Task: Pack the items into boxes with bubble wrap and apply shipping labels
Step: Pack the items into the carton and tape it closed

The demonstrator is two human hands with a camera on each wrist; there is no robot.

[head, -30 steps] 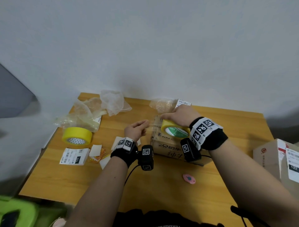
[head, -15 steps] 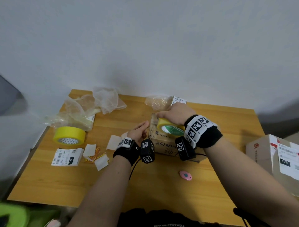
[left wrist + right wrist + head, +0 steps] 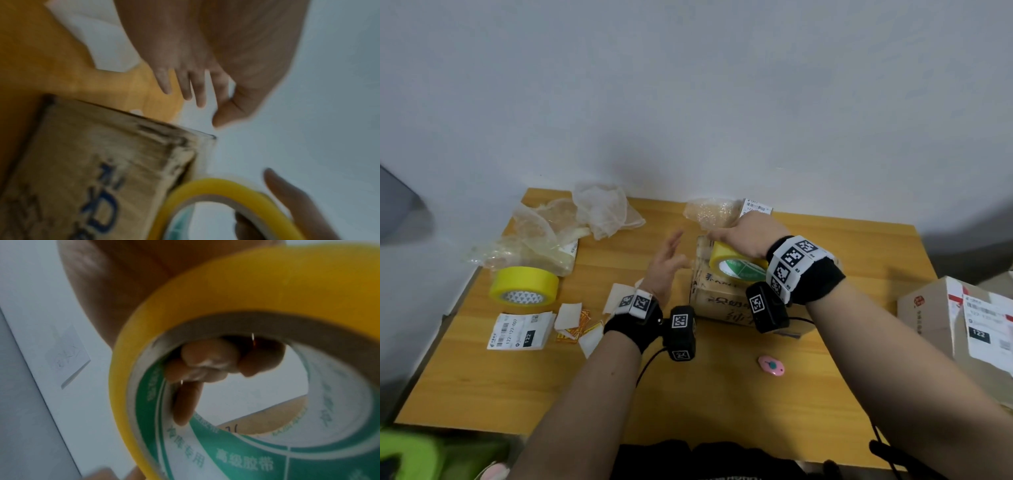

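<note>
A small cardboard box (image 3: 722,294) with handwriting stands at the table's middle. My right hand (image 3: 743,236) grips a yellow tape roll (image 3: 736,263) on top of it, fingers hooked through the core (image 3: 205,366). My left hand (image 3: 666,260) hovers just left of the box, fingers straight and spread, holding nothing. The left wrist view shows those fingers (image 3: 195,84) above the box (image 3: 92,162) and the tape roll (image 3: 222,190). A shipping label (image 3: 518,330) lies at the left. Bubble wrap (image 3: 709,212) sits behind the box.
A second yellow tape roll (image 3: 524,286) sits left, with crumpled plastic bags (image 3: 571,222) behind it. Paper scraps (image 3: 571,318) lie near my left wrist. A pink cutter (image 3: 771,366) lies in front. A labelled carton (image 3: 962,329) stands off the table's right edge (image 3: 924,260).
My left hand let go of the tape end it pinched and opened, lifting beside the box. The right hand kept the roll on the box top.
</note>
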